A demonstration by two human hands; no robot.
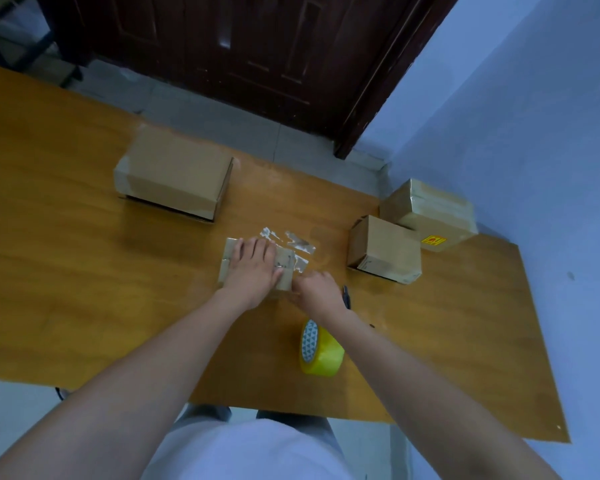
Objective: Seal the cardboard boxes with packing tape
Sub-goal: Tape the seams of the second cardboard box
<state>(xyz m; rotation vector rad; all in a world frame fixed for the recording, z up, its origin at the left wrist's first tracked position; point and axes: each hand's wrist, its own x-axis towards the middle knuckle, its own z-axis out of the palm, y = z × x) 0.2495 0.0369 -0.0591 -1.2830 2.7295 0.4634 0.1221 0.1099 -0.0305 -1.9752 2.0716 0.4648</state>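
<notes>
A small cardboard box [228, 259] lies in the middle of the wooden table [66, 237]. My left hand [253, 268] presses flat on its top with fingers spread. My right hand [317, 289] is at the box's right side, fingers bent down against it; whether it holds anything is hidden. A yellow roll of packing tape [321, 348] stands on edge near the front of the table, under my right forearm. Torn tape scraps [297, 242] stick to the table just beyond the box.
A larger cardboard box [174, 174] sits at the back left. Two more boxes [383, 251] [430, 213] stand at the right, the far one taped and carrying a yellow label. A dark pen-like tool [346, 296] lies beside my right hand. A dark door and blue wall lie beyond.
</notes>
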